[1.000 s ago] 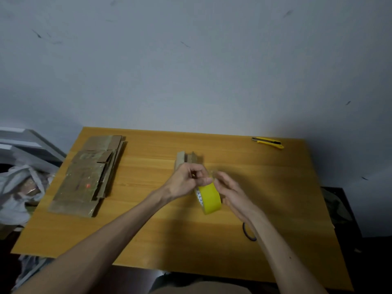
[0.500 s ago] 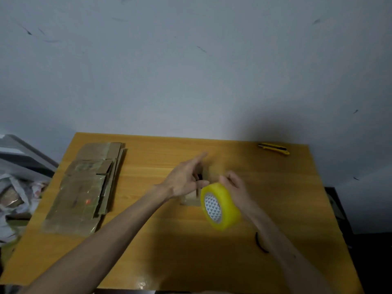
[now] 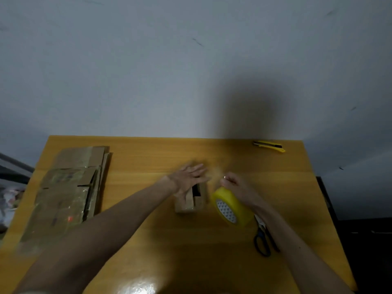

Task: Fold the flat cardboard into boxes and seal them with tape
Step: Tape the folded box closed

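Yellow tape roll (image 3: 237, 205), triangle-print core | right hand (image 3: 235, 184) fingers clamp it | left hand (image 3: 188, 177) fingers flat on box (image 3: 186, 205)

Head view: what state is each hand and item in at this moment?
left hand: fingers straight, pressing flat on the small cardboard box.
right hand: grips the tape roll.
small cardboard box: folded up on the table, with a dark gap on top.
tape roll: held tilted beside the box.
flat cardboard stack: unfolded, piled at left.
utility knife: lying far right, blade unclear.
scissors: lying flat, partly under the right forearm.
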